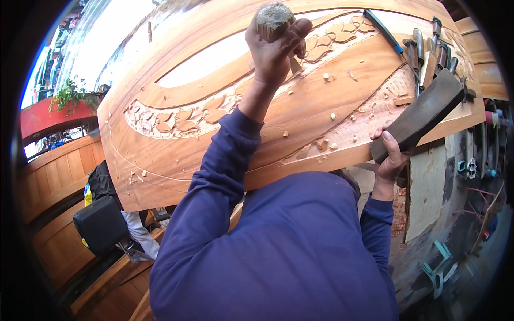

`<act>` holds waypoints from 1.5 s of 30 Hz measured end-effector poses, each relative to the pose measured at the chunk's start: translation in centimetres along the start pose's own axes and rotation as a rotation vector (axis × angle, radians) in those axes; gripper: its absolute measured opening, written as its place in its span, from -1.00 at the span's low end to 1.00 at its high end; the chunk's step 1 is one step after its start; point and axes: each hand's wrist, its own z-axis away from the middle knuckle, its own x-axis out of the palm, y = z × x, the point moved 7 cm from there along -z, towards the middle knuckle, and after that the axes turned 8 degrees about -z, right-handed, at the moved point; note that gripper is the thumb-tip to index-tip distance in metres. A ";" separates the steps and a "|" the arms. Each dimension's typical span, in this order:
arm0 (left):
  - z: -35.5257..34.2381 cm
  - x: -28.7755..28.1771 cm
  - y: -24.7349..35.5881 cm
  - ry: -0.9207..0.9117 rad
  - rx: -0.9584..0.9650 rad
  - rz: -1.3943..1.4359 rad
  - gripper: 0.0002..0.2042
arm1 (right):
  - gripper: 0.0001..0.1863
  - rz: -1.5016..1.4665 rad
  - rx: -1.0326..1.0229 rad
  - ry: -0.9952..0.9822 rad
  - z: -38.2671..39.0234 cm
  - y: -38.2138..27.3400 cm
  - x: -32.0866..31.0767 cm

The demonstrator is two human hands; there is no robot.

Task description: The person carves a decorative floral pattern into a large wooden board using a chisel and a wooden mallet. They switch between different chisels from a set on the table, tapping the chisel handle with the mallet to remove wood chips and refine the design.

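My left hand (272,63) is closed around a chisel (274,22) with a frayed, battered handle end. Part of its blade shows below my fingers, close to the carved band; whether the edge touches the wood is hard to see. Leaf and petal shapes in relief fill the carved band (184,119) on a large wooden panel (300,120). At the panel's near right edge, my right hand (393,155) grips a dark, block-shaped wooden mallet (425,112), held tilted and apart from the chisel. Small wood chips (333,116) lie scattered over the panel.
Several carving chisels (428,56) lie bunched at the panel's far right, beside a blue-and-black handled tool (383,31). A black case (101,224) stands at the left below the panel. Turquoise clamp-like tools (438,267) are at the lower right.
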 end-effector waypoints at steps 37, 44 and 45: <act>0.5 4.9 1.1 -0.404 -0.213 -0.509 -0.83 | 0.06 1.196 -0.732 -0.474 -3.1 -11.2 12.1; 2.5 1.6 0.6 -0.146 0.180 -0.648 -0.85 | 0.01 0.933 -0.627 -0.344 -1.2 -11.8 8.2; 3.5 1.6 1.6 -0.051 0.125 -0.323 -0.85 | 0.00 0.925 -0.622 -0.324 -0.6 -12.2 7.8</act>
